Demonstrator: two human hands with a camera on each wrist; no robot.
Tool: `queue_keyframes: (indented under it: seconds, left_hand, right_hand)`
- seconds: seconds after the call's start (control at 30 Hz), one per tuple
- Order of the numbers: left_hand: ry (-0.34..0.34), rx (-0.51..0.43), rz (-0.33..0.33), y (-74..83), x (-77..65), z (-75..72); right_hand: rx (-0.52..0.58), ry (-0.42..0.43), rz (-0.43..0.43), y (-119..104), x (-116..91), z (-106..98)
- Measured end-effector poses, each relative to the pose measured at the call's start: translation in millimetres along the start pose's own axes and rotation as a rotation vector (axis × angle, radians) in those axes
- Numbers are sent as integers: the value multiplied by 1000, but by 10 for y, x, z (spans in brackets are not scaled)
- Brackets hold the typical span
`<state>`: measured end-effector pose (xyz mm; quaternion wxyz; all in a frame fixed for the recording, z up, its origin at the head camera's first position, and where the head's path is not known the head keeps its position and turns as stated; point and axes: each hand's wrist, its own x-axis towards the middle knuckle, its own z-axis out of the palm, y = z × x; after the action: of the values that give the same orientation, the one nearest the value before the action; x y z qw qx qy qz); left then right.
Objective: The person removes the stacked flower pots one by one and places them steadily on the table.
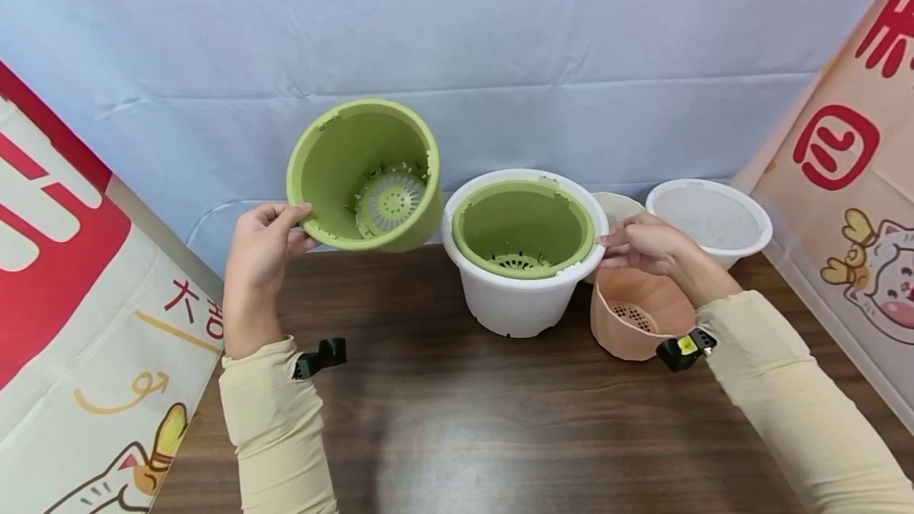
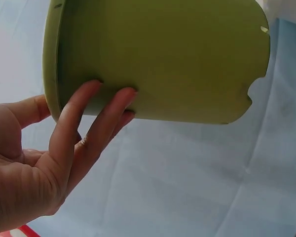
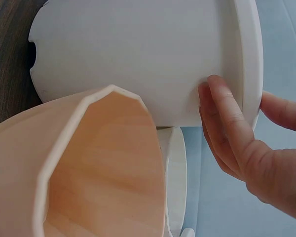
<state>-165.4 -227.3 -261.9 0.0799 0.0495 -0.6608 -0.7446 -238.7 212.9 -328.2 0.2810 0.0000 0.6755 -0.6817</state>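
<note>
Left hand (image 1: 261, 248) pinches round green plastic pot (image 1: 364, 173), aloft; right hand (image 1: 648, 244) pinches round white plastic pot (image 1: 516, 306). Probably stacking or unstacking; next move calls for steady holds.

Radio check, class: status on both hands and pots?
Left hand gripping tilted green pot by rim. Right hand pinching rim of white pot; second green pot nested inside. Possible obstacle: peach pot alongside.

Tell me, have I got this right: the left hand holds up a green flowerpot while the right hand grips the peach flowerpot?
Not quite: the right hand grips the white flowerpot, not the peach flowerpot, as the right wrist view shows. The rest stands.
</note>
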Motion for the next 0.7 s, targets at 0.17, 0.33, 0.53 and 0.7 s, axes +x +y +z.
queue_keyframes:
  seconds: [0.17, 0.33, 0.53, 0.7]
  left_hand:
    - [23, 2, -51, -128, 49, -90]
    - [25, -28, -96, -306, 108, -158]
    - [47, -5, -165, -545, 169, -217]
    - [59, 10, -223, -751, 217, -261]
  right_hand:
    - [-4, 3, 1, 7, 7, -2]
    - [-7, 4, 1, 8, 14, -5]
    - [-10, 6, -1, 8, 16, -7]
    - [-12, 3, -3, 12, 17, -10]
